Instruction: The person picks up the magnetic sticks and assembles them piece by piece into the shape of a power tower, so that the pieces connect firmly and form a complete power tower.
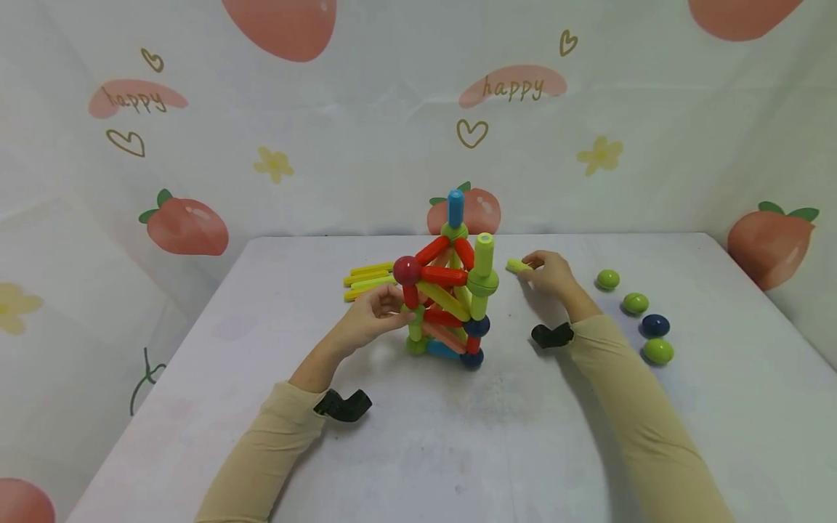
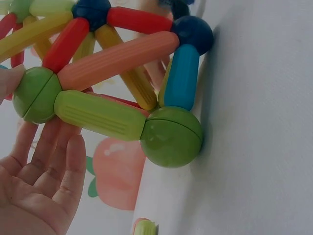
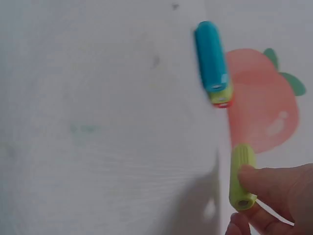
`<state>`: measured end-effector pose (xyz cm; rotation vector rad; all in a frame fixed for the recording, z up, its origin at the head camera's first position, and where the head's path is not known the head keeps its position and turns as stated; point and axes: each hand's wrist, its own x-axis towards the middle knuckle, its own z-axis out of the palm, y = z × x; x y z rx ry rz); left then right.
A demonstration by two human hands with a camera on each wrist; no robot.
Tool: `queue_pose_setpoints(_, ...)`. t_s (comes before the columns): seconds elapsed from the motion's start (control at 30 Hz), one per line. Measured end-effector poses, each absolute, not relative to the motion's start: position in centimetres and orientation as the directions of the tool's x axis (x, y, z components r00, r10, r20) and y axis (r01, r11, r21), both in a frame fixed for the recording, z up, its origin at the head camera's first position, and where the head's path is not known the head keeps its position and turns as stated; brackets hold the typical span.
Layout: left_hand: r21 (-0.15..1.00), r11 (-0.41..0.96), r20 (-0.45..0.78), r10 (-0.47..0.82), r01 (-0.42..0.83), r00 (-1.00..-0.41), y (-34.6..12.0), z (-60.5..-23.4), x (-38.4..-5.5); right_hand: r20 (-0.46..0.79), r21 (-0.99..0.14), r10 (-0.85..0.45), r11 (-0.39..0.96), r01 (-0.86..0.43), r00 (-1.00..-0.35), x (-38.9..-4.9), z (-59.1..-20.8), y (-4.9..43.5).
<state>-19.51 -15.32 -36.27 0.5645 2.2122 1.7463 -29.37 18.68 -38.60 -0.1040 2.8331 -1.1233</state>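
A frame built of coloured sticks and balls stands upright at the middle of the table. On its left side my left hand pinches a green ball between thumb and fingers; the ball joins a red stick above and a light green stick below. Two sticks rise from the frame's top, one blue and one light green. Behind and right of the frame, my right hand pinches a short light green stick between thumb and fingers, close over the table.
Several yellow and light green sticks lie side by side behind my left hand. Along the right lie green balls and a dark blue ball. A blue stick overlaps other sticks in the right wrist view. A printed cloth hangs behind the table.
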Motion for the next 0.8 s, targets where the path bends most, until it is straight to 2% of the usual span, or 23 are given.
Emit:
queue_pose_setpoints(0.27,0.959,0.249,-0.005,0.493,0.136,-0.87,-14.1,-36.0,-19.0,-0.017,-0.861,-0.045,0.509,-0.008,-0.999,-26.5,-34.5,20.0)
queue_pose_setpoints(0.37,0.954,0.266,-0.01,0.492,0.14,-0.87,-12.8,-36.0,-18.7,0.072,-0.956,-0.002,0.286,-0.069,-0.997,-24.7,-31.8,20.1)
queue_pose_setpoints(0.43,0.952,0.272,-0.007,0.482,0.142,-0.876,-11.9,-36.1,-18.4,0.161,-0.981,0.011,0.108,-0.159,-0.987,-23.3,-29.9,20.0)
queue_pose_setpoints(0.5,0.951,0.269,0.005,0.472,0.149,-0.882,-10.9,-36.2,-18.1,0.257,-0.965,0.023,-0.053,-0.258,-0.966,-21.7,-28.2,19.8)
queue_pose_setpoints(0.57,0.951,0.265,0.019,0.46,0.158,-0.888,-10.0,-36.2,-17.7,0.351,-0.925,0.028,-0.145,-0.351,-0.936,-20.1,-26.8,19.5)
queue_pose_setpoints(0.67,0.955,0.245,0.037,0.454,0.165,-0.89,-9.1,-36.4,-17.3,0.481,-0.86,0.01,-0.19,-0.474,-0.877,-17.9,-25.4,18.5)
queue_pose_setpoints(0.8,0.968,0.196,0.042,0.482,0.154,-0.875,-8.4,-36.5,-16.9,0.616,-0.783,-0.126,-0.209,-0.586,-0.778,-15.7,-24.9,16.9)
